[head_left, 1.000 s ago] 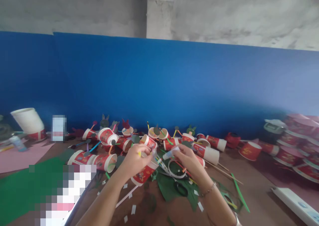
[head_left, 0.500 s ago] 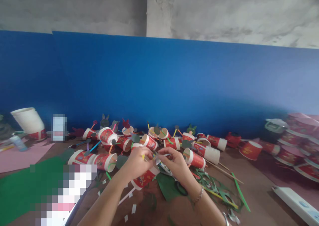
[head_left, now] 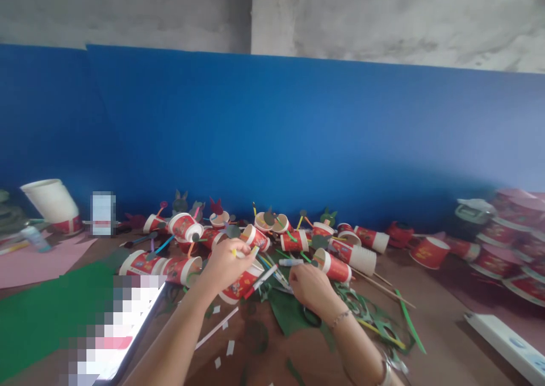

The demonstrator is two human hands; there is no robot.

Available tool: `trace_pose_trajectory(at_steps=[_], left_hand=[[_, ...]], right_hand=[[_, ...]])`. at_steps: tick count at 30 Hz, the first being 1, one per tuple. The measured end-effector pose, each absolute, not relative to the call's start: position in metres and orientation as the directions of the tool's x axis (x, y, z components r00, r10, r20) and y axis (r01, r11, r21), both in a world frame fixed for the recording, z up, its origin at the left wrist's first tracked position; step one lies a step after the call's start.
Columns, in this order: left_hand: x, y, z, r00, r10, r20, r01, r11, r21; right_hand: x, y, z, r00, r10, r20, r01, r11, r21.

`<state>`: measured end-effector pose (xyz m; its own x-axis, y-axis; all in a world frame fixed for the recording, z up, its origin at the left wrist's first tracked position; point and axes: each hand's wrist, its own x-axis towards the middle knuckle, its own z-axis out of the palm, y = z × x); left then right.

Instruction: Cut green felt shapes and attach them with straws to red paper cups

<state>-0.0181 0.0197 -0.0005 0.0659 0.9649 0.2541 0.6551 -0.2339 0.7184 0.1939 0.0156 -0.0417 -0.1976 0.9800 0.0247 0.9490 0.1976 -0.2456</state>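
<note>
My left hand (head_left: 227, 264) is closed in a pinch around a thin yellow strip (head_left: 255, 250), whose pale end pokes out past the fingertips. Just below it a red paper cup (head_left: 238, 286) lies tipped over. A red-and-white marker (head_left: 261, 281) slants beside that cup. My right hand (head_left: 313, 286) is low over the table, its fingers curled down among several pens; what they grip, if anything, is hidden. A pale capped pen (head_left: 291, 263) lies just beyond its knuckles. Under the right wrist are dark green paper (head_left: 283, 315) and a black scissor handle (head_left: 310, 317).
Several red paper cups with coloured strips and paper shapes crowd the back, below a blue panel (head_left: 272, 130). Green paper scraps (head_left: 357, 306) and wooden sticks (head_left: 392, 289) lie right. A white power strip (head_left: 506, 340) is far right; green sheets (head_left: 46, 312) and a phone are left.
My hands were together over the cups and have parted. The right hand has dropped down onto the pens; the left keeps its yellow strip. The red marker and pale pen have come into sight.
</note>
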Motion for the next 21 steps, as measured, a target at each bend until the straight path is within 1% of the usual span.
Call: trace_pose_trajectory(at_steps=[3, 7, 9, 13, 15, 18, 21], left_hand=[[-0.018, 0.020, -0.002, 0.062, 0.968, 0.244, 0.646, -0.225, 0.729], [-0.018, 0.021, -0.004, 0.079, 0.967, 0.242, 0.626, -0.237, 0.743], [-0.018, 0.021, -0.003, 0.090, 0.964, 0.249, 0.627, -0.249, 0.738], [-0.017, 0.021, -0.002, 0.081, 0.961, 0.263, 0.643, -0.252, 0.723], [-0.017, 0.021, -0.004, 0.081, 0.959, 0.271, 0.636, -0.259, 0.726], [-0.018, 0.023, -0.007, 0.101, 0.955, 0.280, 0.616, -0.281, 0.736], [-0.019, 0.024, -0.009, 0.101, 0.952, 0.288, 0.621, -0.287, 0.730]], right_hand=[[0.191, 0.012, -0.047, -0.258, 0.966, 0.026, 0.928, 0.255, -0.273], [0.191, 0.011, -0.046, -0.359, 0.932, -0.057, 0.904, 0.332, -0.270], [0.190, 0.011, -0.044, -0.345, 0.936, -0.065, 0.914, 0.319, -0.251], [0.185, 0.014, -0.040, -0.236, 0.971, -0.040, 0.951, 0.223, -0.214], [0.183, 0.014, -0.039, -0.225, 0.974, -0.010, 0.947, 0.216, -0.238], [0.181, 0.011, -0.038, -0.317, 0.948, 0.031, 0.900, 0.311, -0.305], [0.176, 0.006, -0.041, -0.394, 0.919, 0.020, 0.865, 0.378, -0.331]])
